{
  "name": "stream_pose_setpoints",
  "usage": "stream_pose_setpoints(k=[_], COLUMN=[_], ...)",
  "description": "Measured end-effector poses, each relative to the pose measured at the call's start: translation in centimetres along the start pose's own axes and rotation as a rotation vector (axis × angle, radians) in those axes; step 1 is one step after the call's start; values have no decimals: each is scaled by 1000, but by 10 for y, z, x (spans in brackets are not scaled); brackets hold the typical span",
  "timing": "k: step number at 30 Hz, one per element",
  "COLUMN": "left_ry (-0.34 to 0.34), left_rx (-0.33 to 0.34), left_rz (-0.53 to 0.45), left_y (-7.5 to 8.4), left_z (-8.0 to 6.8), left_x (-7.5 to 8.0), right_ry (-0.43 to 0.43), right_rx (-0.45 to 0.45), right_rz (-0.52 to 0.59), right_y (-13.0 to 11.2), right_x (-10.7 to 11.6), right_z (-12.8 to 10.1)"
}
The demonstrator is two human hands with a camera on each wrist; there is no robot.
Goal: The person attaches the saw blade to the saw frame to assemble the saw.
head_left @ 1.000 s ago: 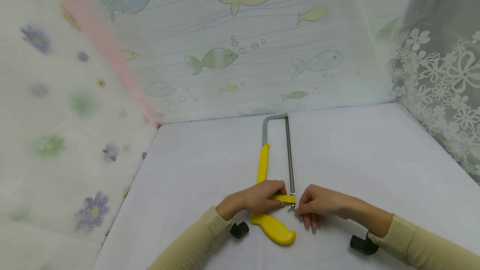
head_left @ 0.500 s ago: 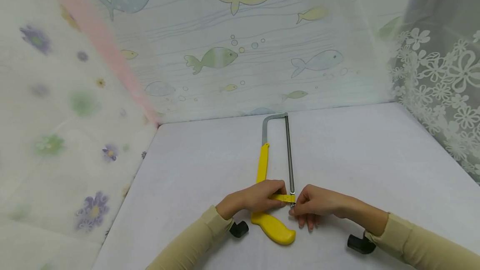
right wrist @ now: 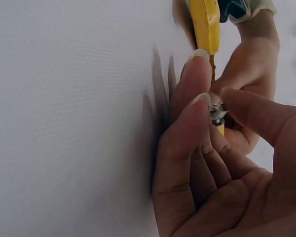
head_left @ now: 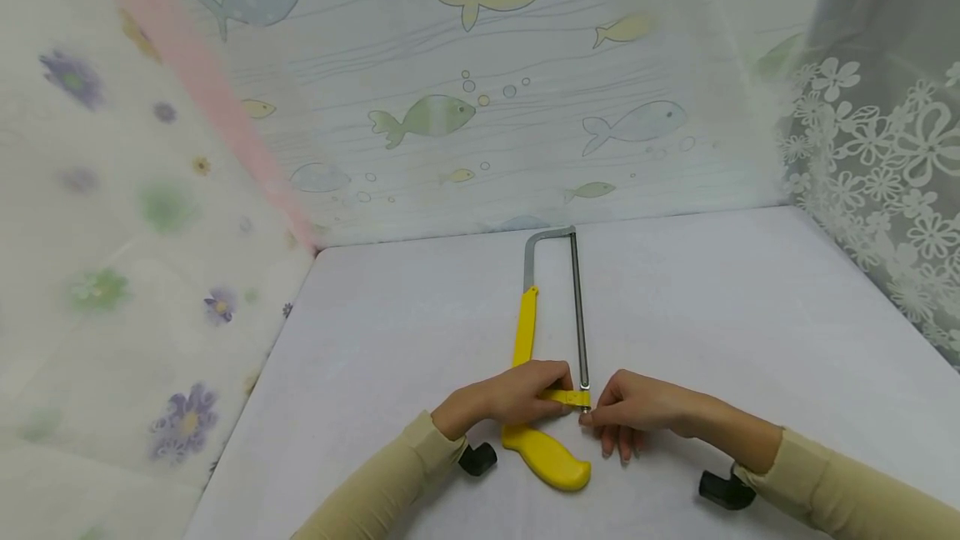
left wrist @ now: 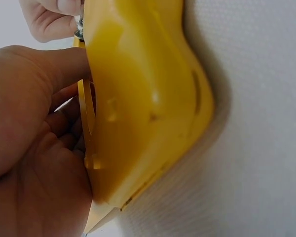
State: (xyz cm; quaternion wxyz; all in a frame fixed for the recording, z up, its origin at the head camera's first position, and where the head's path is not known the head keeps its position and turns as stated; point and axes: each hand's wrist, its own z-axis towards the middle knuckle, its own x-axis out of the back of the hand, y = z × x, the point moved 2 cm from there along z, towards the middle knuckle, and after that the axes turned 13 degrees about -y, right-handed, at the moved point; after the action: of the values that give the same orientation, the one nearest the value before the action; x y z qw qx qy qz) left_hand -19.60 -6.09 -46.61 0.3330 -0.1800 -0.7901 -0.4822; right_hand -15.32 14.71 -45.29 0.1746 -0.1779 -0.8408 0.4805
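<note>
A hacksaw (head_left: 531, 332) with a yellow handle (head_left: 546, 458) and a grey metal frame lies flat on the white table (head_left: 750, 315), its blade (head_left: 579, 307) pointing away from me. My left hand (head_left: 510, 398) grips the yellow frame just above the handle (left wrist: 143, 98), fingers curled round it. My right hand (head_left: 626, 411) pinches the small metal nut (right wrist: 217, 112) at the near end of the blade between thumb and forefinger (right wrist: 197, 113). The two hands almost touch at that corner.
Curtains printed with fish (head_left: 450, 90) and flowers (head_left: 885, 190) wall in the table at the back, left and right. Black wrist-camera mounts (head_left: 723, 490) sit under both sleeves near the table's front edge.
My right hand's fingers have shifted slightly on the nut, closing in toward the blade end. The saw and left hand have stayed put.
</note>
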Motion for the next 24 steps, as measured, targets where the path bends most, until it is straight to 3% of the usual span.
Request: stream_pose_setpoints(k=[7,17,24], left_ry=[14,4,3], left_rx=[-1,13,18], left_rz=[-2,-17,-15], left_y=[1,4,3], left_z=[-1,-1,-1], left_x=[1,1,1], right_ry=[24,-47,-31], right_rx=[13,74,59], right_rz=[-24,-1,3], right_y=[2,2,2], right_x=[3,-1,-1], right_z=[-3,0,3])
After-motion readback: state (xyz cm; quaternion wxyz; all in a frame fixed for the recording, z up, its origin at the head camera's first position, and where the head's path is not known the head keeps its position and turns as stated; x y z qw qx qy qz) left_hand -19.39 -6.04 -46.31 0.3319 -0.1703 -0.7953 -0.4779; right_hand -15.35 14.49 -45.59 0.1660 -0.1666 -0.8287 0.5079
